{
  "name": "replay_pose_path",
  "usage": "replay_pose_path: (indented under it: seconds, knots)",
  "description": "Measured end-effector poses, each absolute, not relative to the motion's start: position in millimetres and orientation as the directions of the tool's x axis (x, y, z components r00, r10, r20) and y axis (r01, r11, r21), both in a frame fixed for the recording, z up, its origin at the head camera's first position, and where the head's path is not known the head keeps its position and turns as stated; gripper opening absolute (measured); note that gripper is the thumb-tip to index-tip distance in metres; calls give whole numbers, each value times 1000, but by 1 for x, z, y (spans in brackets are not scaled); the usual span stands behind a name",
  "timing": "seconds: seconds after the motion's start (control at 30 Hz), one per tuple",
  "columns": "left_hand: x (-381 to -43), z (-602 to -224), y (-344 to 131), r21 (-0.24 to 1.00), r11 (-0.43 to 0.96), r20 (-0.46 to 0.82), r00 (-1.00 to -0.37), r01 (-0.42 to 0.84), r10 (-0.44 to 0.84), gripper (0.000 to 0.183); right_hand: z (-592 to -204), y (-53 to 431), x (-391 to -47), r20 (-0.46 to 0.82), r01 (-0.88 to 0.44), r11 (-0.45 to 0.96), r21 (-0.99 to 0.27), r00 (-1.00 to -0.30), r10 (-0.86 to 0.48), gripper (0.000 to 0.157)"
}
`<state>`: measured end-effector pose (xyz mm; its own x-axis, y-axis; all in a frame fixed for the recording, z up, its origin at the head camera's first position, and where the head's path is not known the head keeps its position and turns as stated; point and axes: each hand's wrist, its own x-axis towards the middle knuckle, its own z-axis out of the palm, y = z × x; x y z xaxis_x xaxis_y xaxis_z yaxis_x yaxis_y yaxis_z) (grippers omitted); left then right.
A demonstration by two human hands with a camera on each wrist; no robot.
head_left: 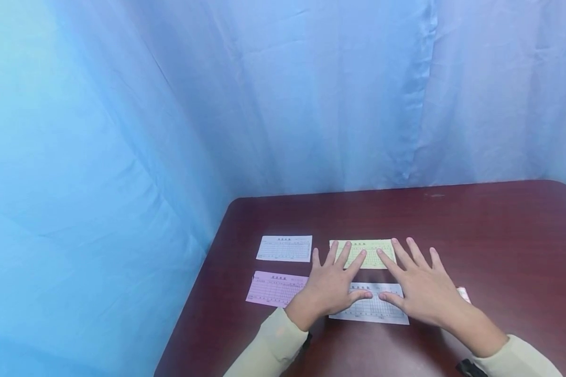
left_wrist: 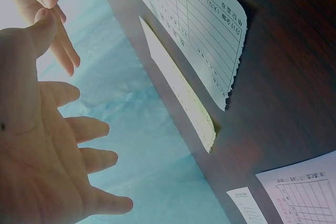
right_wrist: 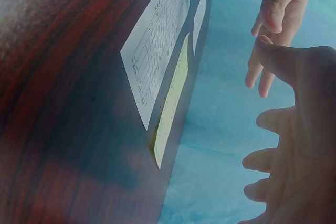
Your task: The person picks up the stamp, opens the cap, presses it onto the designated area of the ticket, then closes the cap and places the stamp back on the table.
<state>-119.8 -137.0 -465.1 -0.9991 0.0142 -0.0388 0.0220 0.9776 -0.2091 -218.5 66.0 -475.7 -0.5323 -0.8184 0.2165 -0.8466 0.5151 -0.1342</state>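
Observation:
Both hands are held out palm down over the table, fingers spread and nothing in them. My left hand [head_left: 327, 288] overlaps the right edge of a pink printed slip [head_left: 273, 289]. To its right, my right hand [head_left: 426, 288] is level with it, the two thumbs pointing at each other with a small gap. Beyond and between the fingers lies a yellow printed slip [head_left: 371, 260]. Under the thumbs is a white printed slip [head_left: 372, 312], its sides partly hidden. Both wrist views show the palms raised above the tabletop, apart from the white slip [left_wrist: 197, 35] and yellow slip [right_wrist: 173, 108].
Another white printed slip [head_left: 284, 248] lies at the far left, behind the pink one. A small white item with red marks [head_left: 464, 295] shows past the right hand's outer edge, mostly hidden. The dark red-brown table [head_left: 509, 230] meets blue curtains [head_left: 311, 104] behind and at left.

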Motion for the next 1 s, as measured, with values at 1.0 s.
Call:
replay_pose_path:
  seconds: [1.0]
  knots:
    - [-121,-468,-137,-190,981,-41,-999,22,15,85,-470,71,-211,230,-826,553,-111,-563,-794,84]
